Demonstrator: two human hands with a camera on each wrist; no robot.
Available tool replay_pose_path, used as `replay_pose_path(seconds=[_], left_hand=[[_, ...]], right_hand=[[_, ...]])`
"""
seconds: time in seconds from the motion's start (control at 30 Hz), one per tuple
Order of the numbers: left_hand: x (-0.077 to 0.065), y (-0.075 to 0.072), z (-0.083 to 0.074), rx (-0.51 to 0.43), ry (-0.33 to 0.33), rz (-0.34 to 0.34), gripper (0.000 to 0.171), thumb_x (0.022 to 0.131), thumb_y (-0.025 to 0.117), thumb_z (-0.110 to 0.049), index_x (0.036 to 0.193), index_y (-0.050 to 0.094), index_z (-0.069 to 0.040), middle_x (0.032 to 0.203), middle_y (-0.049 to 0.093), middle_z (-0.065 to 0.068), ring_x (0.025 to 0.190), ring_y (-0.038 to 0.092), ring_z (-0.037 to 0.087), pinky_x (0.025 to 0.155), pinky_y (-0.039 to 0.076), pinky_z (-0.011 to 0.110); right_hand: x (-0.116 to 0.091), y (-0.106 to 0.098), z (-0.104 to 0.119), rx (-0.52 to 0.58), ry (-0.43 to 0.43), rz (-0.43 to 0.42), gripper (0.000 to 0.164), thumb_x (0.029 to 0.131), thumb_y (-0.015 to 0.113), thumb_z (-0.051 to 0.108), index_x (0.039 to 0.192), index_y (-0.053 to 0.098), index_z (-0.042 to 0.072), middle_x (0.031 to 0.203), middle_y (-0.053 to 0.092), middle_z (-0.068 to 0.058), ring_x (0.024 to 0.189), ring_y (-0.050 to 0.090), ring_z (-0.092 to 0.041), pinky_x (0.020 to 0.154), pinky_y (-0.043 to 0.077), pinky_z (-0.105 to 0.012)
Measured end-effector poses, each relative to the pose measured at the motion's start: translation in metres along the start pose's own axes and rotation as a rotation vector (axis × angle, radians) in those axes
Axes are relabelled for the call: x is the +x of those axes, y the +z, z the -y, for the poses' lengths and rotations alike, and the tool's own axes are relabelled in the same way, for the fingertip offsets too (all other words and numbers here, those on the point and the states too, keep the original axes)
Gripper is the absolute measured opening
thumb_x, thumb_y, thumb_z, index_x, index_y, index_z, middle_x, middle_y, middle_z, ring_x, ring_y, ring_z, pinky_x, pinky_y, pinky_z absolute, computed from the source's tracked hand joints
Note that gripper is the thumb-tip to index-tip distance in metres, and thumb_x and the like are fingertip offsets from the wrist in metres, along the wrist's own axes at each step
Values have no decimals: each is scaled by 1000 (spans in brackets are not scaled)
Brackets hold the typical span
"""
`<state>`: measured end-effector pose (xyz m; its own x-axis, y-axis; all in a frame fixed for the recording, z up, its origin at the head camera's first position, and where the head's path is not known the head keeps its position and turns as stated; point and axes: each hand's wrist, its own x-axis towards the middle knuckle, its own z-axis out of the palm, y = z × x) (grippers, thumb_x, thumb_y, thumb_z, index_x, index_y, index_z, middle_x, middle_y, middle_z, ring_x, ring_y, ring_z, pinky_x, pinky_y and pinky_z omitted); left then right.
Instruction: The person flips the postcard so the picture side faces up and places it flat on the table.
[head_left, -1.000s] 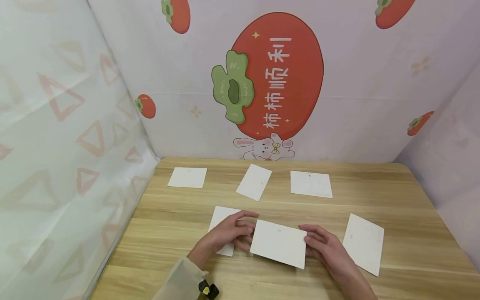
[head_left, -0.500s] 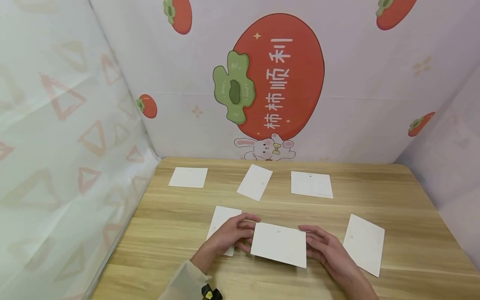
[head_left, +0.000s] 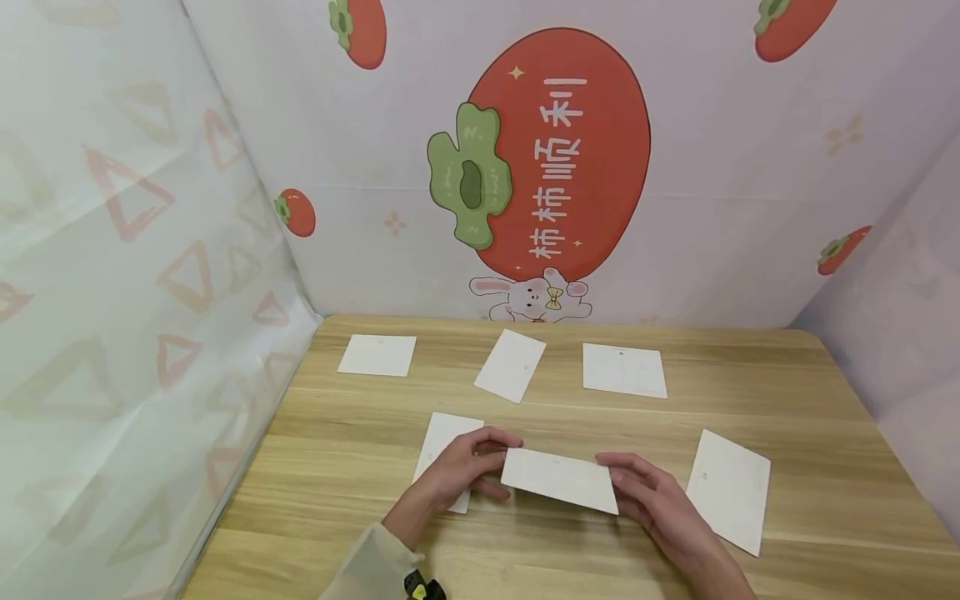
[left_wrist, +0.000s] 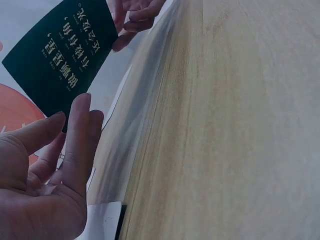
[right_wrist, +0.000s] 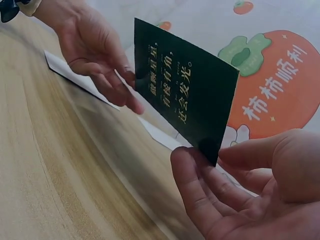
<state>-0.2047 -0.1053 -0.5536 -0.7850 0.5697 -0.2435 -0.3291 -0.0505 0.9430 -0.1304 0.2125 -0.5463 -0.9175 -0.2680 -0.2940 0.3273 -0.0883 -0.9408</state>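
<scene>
Between both hands a card (head_left: 558, 479) is held tilted above the table, its white back upward in the head view. Its underside, seen in both wrist views, is dark green (right_wrist: 182, 85) with gold characters. My left hand (head_left: 468, 468) pinches one short edge, with thumb and fingers at a corner in the left wrist view. My right hand (head_left: 660, 500) pinches the opposite edge between thumb and fingers. Under the left hand lies another white card (head_left: 450, 429), partly covered by it. To the right of my right hand lies a white card (head_left: 729, 492).
Along the back of the wooden table (head_left: 315, 467) lie a left card (head_left: 377, 356), a slanted middle card (head_left: 510, 365) and a right card (head_left: 624, 370), all white side up. A persimmon-printed cloth (head_left: 712, 167) hangs behind the table.
The held card has tipped further, so its white face looks narrower and its near edge sits higher. Both hands keep hold and have barely moved.
</scene>
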Motion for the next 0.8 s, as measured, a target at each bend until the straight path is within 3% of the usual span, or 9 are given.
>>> replay_pose_path(seconds=[0.17, 0.2, 0.3, 0.4, 0.6, 0.7, 0.8], left_hand=[[0, -1, 1, -14, 34, -27, 23, 98, 62, -6, 119, 62, 1, 129, 65, 14, 112, 66, 25, 77, 62, 49], [0, -1, 1, -17, 38, -29, 22, 98, 62, -7, 119, 62, 1, 127, 66, 14, 111, 67, 25, 77, 62, 49], [0, -2, 1, -25, 37, -31, 21, 97, 64, -9, 116, 63, -1, 123, 69, 12, 106, 69, 28, 76, 62, 49], [0, -3, 2, -36, 29, -20, 20, 96, 66, -11, 115, 63, -3, 122, 70, 13, 104, 71, 31, 75, 63, 47], [0, -3, 4, -55, 21, 7, 22, 96, 66, -11, 115, 60, -2, 124, 67, 24, 99, 73, 30, 70, 64, 43], [0, -3, 4, -54, 21, 3, 24, 96, 67, -11, 115, 59, 0, 122, 66, 28, 95, 74, 29, 68, 64, 43], [0, -4, 4, -49, 18, -5, 25, 96, 67, -12, 115, 58, 1, 121, 66, 30, 93, 74, 29, 67, 64, 43]], right_hand=[[-2, 5, 3, -70, -1, -24, 49, 103, 57, 26, 141, 48, -3, 94, 46, 2, 85, 48, -6, 77, 52, -23], [-3, 6, 3, -86, 0, -34, 48, 102, 58, 26, 140, 49, -2, 94, 49, 2, 85, 49, -6, 77, 52, -23], [-3, 9, 5, -155, 5, -69, 45, 101, 60, 30, 137, 56, 4, 111, 64, -1, 100, 58, -4, 85, 54, -21], [-3, 11, 7, -214, -3, -91, 42, 101, 60, 33, 134, 59, 8, 136, 62, -7, 119, 60, -11, 92, 54, -21], [-4, 10, 10, -241, -82, -115, 35, 101, 60, 32, 131, 61, 12, 136, 62, -9, 120, 63, -15, 96, 54, -23], [-6, 6, 15, -265, -165, -100, 33, 104, 56, 28, 132, 60, 13, 136, 62, -10, 118, 62, -15, 93, 55, -26], [-8, 2, 22, -232, -262, -47, 33, 106, 51, 22, 136, 56, 9, 138, 59, -18, 119, 63, -25, 96, 56, -31]])
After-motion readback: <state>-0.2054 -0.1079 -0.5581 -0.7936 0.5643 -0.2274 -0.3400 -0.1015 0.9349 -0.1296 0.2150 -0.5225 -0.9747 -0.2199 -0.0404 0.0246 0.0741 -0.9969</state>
